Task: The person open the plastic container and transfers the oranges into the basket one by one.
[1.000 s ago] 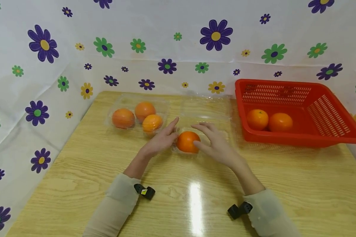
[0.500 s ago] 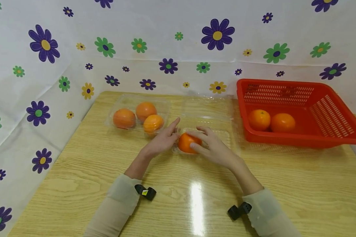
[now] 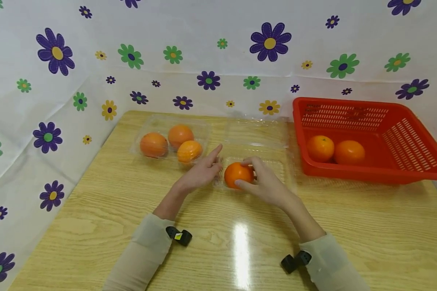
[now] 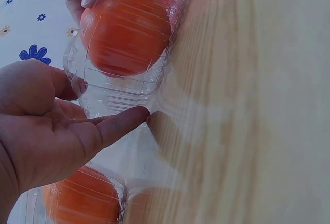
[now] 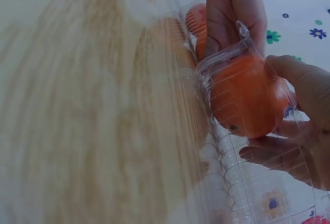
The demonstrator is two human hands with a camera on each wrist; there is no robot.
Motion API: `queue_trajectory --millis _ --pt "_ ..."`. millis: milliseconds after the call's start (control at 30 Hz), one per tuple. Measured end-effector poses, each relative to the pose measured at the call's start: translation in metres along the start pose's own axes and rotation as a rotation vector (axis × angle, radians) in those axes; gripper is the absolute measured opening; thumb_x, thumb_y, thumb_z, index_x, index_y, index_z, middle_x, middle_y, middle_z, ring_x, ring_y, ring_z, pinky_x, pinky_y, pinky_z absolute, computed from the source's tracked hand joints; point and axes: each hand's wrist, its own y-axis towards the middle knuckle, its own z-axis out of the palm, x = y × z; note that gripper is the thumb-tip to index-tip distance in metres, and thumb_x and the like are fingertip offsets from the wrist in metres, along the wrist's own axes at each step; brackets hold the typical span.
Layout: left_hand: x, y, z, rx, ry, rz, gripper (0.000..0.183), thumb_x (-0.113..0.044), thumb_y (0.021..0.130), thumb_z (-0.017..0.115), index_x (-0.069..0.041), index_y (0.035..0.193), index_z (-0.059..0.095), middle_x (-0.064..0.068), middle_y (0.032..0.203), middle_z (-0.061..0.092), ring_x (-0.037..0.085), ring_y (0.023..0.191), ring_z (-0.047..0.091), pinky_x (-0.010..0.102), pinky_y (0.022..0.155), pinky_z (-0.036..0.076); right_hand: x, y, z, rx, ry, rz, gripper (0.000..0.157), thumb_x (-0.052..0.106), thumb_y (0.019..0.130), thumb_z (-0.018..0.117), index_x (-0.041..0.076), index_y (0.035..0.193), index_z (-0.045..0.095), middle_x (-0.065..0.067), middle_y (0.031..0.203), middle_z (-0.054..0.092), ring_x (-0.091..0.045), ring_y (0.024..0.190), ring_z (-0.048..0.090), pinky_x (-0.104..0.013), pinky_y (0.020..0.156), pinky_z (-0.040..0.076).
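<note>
- With the right hand [image 3: 264, 184], we are grasping a round, glossy orange fruit [image 3: 237, 175], thumb on its near side and fingers curling round its right.
- We are finding this fruit inside the left end of a rectangular clear plastic container [image 3: 276, 169], whose lid [image 3: 256, 135] is lying back toward the flowered white cloth [image 3: 233, 24].
- We are resting the left hand [image 3: 202, 173], ungripping and straight-fingered, against that same end.
- Leftward, a clear plastic box [image 3: 202, 124] is holding three orange fruits [image 3: 153, 144].
- Rightward, a perforated red plastic basket [image 3: 368, 173] is holding two, all on the pale wood-grain bench [image 3: 94, 226].
</note>
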Motion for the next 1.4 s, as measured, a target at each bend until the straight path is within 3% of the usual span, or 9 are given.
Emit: queue_trajectory --millis 167,333,533,833,1000,1100,1200,1400 --pt "-0.0005 -0.0005 0.0009 -0.002 0.005 -0.011 0.064 -0.018 0.107 0.038 -0.014 0.161 0.004 0.023 0.14 0.043 0.024 0.09 0.048 0.036 0.081 0.04 -0.0002 -0.0021 -0.0013 0.013 0.039 0.036 0.052 0.026 0.092 0.072 0.007 0.132 0.043 -0.014 0.134 0.053 -0.03 0.114 0.06 -0.044 0.091 0.054" --pt "-0.0014 -0.0004 0.001 -0.006 0.013 -0.015 0.063 -0.019 0.107 0.037 -0.015 0.161 0.004 0.022 0.135 0.045 0.022 0.079 0.046 0.033 0.071 0.041 -0.0021 -0.0017 -0.0028 0.027 0.014 0.003 0.058 0.025 0.092 0.071 0.01 0.141 0.044 -0.011 0.139 0.05 -0.027 0.115 0.057 -0.045 0.093 0.052" --pt "-0.0013 0.0003 0.0003 -0.015 0.037 -0.018 0.064 -0.019 0.107 0.038 -0.014 0.161 0.005 0.021 0.13 0.047 0.022 0.083 0.047 0.034 0.076 0.04 -0.0041 -0.0002 -0.0023 0.065 -0.009 0.0 0.062 0.029 0.092 0.071 0.015 0.146 0.044 -0.008 0.141 0.049 -0.028 0.119 0.054 -0.047 0.096 0.049" --pt "-0.0014 0.0005 0.0011 -0.012 0.019 -0.034 0.063 -0.018 0.107 0.038 -0.015 0.161 0.005 0.022 0.134 0.046 0.023 0.084 0.047 0.035 0.078 0.041 -0.0012 -0.0005 -0.0026 -0.018 -0.111 0.059 0.059 0.031 0.086 0.076 0.02 0.141 0.057 -0.018 0.131 0.046 -0.034 0.105 0.057 -0.048 0.087 0.052" --pt "-0.0031 0.0001 0.0018 -0.014 -0.003 -0.039 0.063 -0.017 0.107 0.038 -0.016 0.161 0.006 0.023 0.142 0.042 0.023 0.083 0.05 0.033 0.076 0.044 -0.0004 0.0002 -0.0026 -0.054 -0.08 0.072 0.066 0.024 0.082 0.078 0.013 0.14 0.05 -0.019 0.135 0.042 -0.034 0.105 0.058 -0.048 0.087 0.053" --pt "-0.0025 0.0002 0.0022 -0.017 -0.006 -0.038 0.063 -0.017 0.107 0.039 -0.016 0.161 0.007 0.024 0.146 0.04 0.024 0.09 0.052 0.033 0.078 0.044 -0.0005 0.0002 -0.002 -0.089 -0.08 0.076 0.062 0.022 0.08 0.079 0.012 0.134 0.049 -0.017 0.131 0.044 -0.033 0.102 0.059 -0.047 0.085 0.053" --pt "-0.0017 0.0004 0.0022 -0.016 -0.011 -0.035 0.063 -0.016 0.107 0.039 -0.015 0.161 0.006 0.025 0.149 0.037 0.028 0.099 0.053 0.035 0.082 0.045 -0.0011 0.0004 -0.0016 -0.123 -0.11 0.072 0.055 0.023 0.079 0.079 0.015 0.129 0.057 -0.015 0.129 0.046 -0.032 0.102 0.058 -0.047 0.084 0.053" --pt "-0.0019 0.0008 0.0024 -0.015 -0.019 -0.043 0.064 -0.017 0.107 0.039 -0.017 0.161 0.006 0.026 0.153 0.033 0.03 0.118 0.048 0.037 0.09 0.045 -0.0016 0.0012 -0.0049 -0.143 -0.179 0.067 0.055 0.025 0.08 0.081 0.016 0.132 0.065 -0.015 0.133 0.047 -0.036 0.113 0.05 -0.049 0.086 0.051"
